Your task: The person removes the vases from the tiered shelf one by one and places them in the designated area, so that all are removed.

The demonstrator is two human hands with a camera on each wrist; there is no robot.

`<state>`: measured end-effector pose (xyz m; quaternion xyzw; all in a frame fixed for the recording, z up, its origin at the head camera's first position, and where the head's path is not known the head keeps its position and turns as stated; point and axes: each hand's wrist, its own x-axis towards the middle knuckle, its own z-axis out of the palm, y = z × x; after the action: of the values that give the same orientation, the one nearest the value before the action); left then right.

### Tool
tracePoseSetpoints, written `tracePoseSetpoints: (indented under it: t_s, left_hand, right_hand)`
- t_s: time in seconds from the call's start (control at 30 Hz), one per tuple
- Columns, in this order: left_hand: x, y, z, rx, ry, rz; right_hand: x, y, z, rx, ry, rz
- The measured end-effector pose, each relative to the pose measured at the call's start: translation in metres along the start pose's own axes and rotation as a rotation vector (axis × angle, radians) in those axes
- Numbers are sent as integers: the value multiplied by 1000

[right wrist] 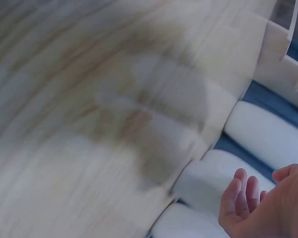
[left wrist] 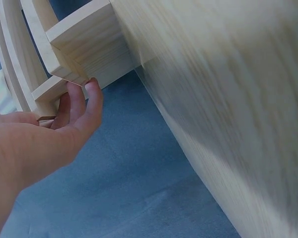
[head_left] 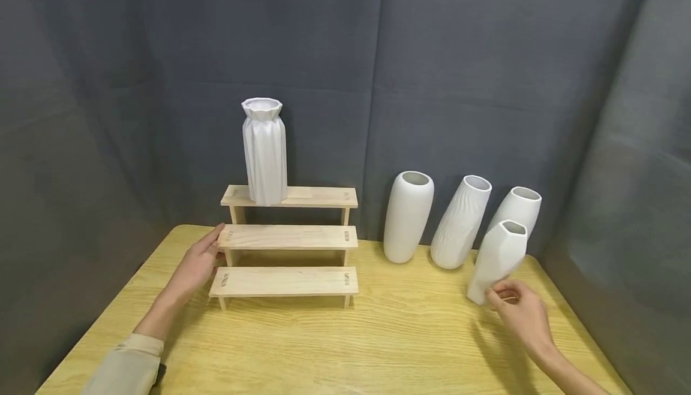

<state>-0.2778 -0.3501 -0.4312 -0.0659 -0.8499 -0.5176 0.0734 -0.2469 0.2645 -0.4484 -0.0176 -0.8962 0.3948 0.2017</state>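
A three-step wooden display stand [head_left: 288, 237] stands at the left of the table. My left hand [head_left: 195, 268] grips the left end of its middle step, and in the left wrist view the fingers [left wrist: 93, 101] curl against the wood. A white pleated vase [head_left: 266, 158] is upright on the top step. At the right, my right hand [head_left: 520, 311] is in front of the lower part of a white faceted vase [head_left: 498, 260]. Its fingers [right wrist: 241, 196] are loosely bent in the right wrist view; whether they touch the vase is hard to tell.
Behind the faceted vase stand a smooth white vase [head_left: 408, 218], a ribbed white vase [head_left: 460, 224] and another white vase [head_left: 520, 206], partly hidden. Dark grey curtains [head_left: 324, 71] enclose the back and sides of the wooden table [head_left: 345, 347].
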Motion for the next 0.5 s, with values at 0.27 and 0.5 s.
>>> tracePoseSetpoints:
  t_s: [0.27, 0.5]
  left_hand:
    - [-1, 0, 0, -3, 2, -11]
    - [-2, 0, -1, -3, 16, -3]
  right_hand:
    - [-2, -32, 23, 125, -60, 10]
    - [4, -58, 50, 238, -91, -14]
